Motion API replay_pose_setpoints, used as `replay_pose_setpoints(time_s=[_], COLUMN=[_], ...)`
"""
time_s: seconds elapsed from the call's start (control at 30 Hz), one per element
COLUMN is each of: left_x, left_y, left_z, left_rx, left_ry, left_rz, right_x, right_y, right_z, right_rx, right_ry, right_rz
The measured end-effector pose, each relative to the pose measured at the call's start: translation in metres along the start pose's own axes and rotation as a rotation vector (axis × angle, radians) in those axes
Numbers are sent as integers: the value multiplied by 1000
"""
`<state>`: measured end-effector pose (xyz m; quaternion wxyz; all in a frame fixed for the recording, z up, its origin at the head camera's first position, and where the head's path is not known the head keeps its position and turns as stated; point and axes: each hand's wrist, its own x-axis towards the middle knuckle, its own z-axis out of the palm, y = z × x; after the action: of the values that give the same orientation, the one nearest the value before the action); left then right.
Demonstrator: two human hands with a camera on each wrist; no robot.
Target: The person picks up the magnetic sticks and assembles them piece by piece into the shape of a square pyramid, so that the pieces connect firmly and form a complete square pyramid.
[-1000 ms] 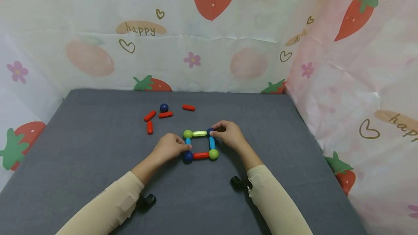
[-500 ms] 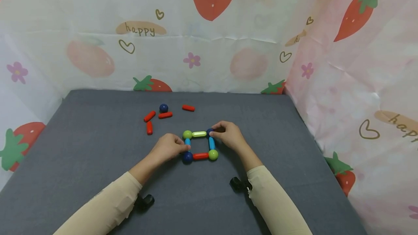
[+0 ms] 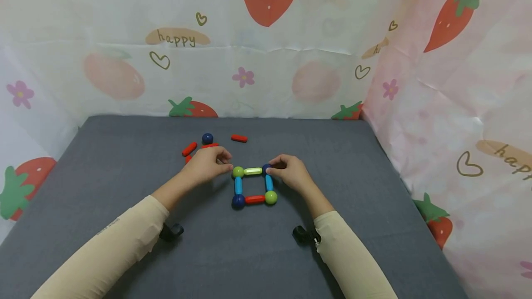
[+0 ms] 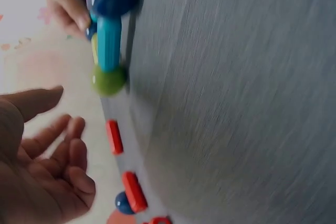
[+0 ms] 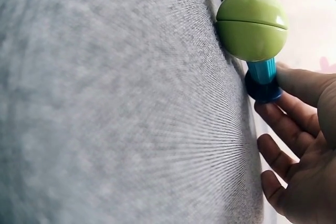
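A square of magnetic rods and balls lies on the grey cloth in the head view. Green balls (image 3: 271, 197) and dark blue balls (image 3: 238, 201) form its corners, joined by a red rod (image 3: 255, 199), a yellow-green rod (image 3: 253, 171) and two light blue rods (image 3: 238, 186). My right hand (image 3: 293, 173) pinches the far right dark blue ball (image 5: 264, 91) between thumb and fingers. Just left of the far left green ball (image 3: 238, 172), my left hand (image 3: 205, 165) hovers; the left wrist view shows its thumb and fingers apart, holding nothing.
Behind my left hand lie a loose dark blue ball (image 3: 207, 138) and several red rods (image 3: 189, 148), partly hidden by the hand. Another red rod (image 3: 238, 138) lies farther right. A patterned curtain (image 3: 266, 82) stands along the table's far edge.
My left hand has let go of the left light blue rod and moved away from me and slightly left, towards the loose pieces. The right hand keeps its hold; the square stays put.
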<state>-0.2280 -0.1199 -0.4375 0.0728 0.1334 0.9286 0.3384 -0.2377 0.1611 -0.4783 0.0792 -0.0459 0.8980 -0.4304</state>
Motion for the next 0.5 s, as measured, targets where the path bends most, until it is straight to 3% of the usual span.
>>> replay_pose_setpoints(time_s=[0.2,0.5], left_x=[33,74], left_y=[0,-10], left_z=[-16,-24], left_rx=[114,221], left_ry=[-9,9], left_rz=[131,176], right_x=[1,1], right_y=[0,2], right_z=[-3,-2], right_rx=[-12,3], right_ry=[2,-13], right_rz=[-4,-13])
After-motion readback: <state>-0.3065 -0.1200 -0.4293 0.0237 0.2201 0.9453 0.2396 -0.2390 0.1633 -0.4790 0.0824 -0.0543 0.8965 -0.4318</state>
